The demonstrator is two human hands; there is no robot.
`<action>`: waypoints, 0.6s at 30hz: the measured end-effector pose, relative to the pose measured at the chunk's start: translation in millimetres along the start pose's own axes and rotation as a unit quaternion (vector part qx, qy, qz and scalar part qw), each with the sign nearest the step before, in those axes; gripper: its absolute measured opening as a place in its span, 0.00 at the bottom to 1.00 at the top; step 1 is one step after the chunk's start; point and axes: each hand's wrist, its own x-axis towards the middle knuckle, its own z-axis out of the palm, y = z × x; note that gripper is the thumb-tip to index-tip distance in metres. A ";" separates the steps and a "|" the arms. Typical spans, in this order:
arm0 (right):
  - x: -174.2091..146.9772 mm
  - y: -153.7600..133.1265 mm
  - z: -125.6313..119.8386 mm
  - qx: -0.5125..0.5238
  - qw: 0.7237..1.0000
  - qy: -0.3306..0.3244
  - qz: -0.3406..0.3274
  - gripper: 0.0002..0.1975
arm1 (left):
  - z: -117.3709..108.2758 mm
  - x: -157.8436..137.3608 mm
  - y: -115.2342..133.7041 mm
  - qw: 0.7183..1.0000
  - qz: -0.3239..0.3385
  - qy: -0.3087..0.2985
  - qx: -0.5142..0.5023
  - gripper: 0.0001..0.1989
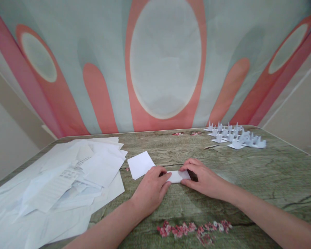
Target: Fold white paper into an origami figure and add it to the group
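Note:
Between my two hands a small white sheet of paper point(176, 176), folded into a narrow rectangle, lies on the table. My left hand point(152, 186) grips its left end, with thumb and fingertips on it. At the right end, my right hand point(200, 177) pinches the paper between thumb and fingers. Just beyond my left hand rests a short stack of square white paper point(140, 164); the hand covers its near corner.
A large heap of loose white sheets point(101, 162), some printed, spreads over the left side. Several folded white paper cranes point(235, 136) stand at the far right of the wood-patterned table point(274, 183). A patterned backdrop point(166, 124) rises behind the table's far edge.

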 end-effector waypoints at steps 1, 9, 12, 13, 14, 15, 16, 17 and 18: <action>-0.1 0.1 0.1 -0.003 1.000 0.000 0.000 0.10 | -0.1 0.1 0.3 1.000 0.000 -0.002 0.003 0.13; -2.7 -10.6 -1.9 -0.113 0.993 0.002 -0.038 0.07 | -2.1 1.1 2.0 1.000 -0.003 -0.008 0.016 0.13; -4.1 -16.3 1.8 -0.180 0.981 0.012 -0.068 0.06 | -1.5 1.1 2.3 1.000 0.000 -0.009 0.020 0.13; -4.4 -17.4 3.7 -0.200 0.976 0.014 -0.079 0.06 | -1.2 1.0 2.3 1.000 0.001 -0.009 0.023 0.13; -4.6 -18.0 5.8 -0.218 0.972 0.015 -0.090 0.06 | -1.0 0.8 2.4 1.000 0.001 -0.009 0.024 0.13; -4.7 -18.4 7.7 -0.232 0.967 0.015 -0.101 0.07 | -0.8 0.6 2.4 1.000 0.001 -0.009 0.026 0.13; -4.9 -18.6 9.4 -0.245 0.963 0.016 -0.110 0.07 | -0.7 0.4 2.4 1.000 0.002 -0.008 0.027 0.13; -5.0 -18.8 10.7 -0.254 0.960 0.015 -0.118 0.08 | -0.7 0.2 2.5 1.000 0.002 -0.006 0.028 0.13; -5.2 -19.2 11.5 -0.262 0.957 0.014 -0.122 0.08 | -0.8 0.1 2.5 1.000 0.003 -0.003 0.029 0.13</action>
